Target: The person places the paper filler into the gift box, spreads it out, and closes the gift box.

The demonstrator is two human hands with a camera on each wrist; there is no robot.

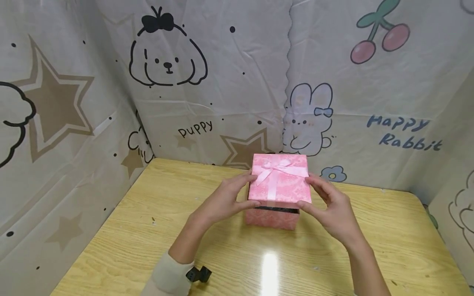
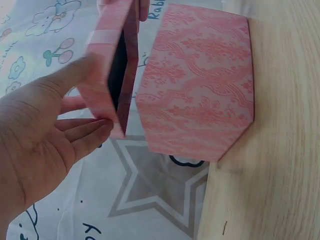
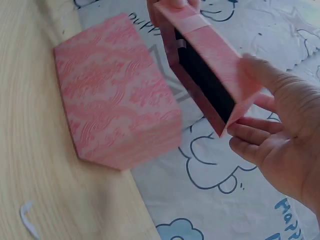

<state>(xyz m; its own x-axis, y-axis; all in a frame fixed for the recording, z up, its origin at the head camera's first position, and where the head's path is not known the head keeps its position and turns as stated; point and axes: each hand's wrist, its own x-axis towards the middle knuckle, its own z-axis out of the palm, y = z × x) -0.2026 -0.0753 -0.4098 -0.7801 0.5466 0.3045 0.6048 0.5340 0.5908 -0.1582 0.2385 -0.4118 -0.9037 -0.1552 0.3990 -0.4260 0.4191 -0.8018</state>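
Observation:
A pink box lid [image 1: 285,187] with a satin ribbon bow on top is held between both hands, raised just above the patterned pink gift box [image 1: 272,218]. My left hand [image 1: 226,197] grips the lid's left side, thumb at the front edge. On the opposite side my right hand [image 1: 333,207] holds it the same way. In the left wrist view the lid [image 2: 107,65] stands apart from the box [image 2: 200,85], and its dark inside shows. From the right wrist view, a gap also separates the lid [image 3: 210,65] from the box [image 3: 117,95].
The box stands on a light wood-grain table [image 1: 207,246], near its back edge. Behind and to the sides hangs a printed cloth [image 1: 237,82] with cartoon animals and stars. A small white scrap [image 3: 27,220] lies on the table. A black device [image 1: 198,274] sits at the left cuff.

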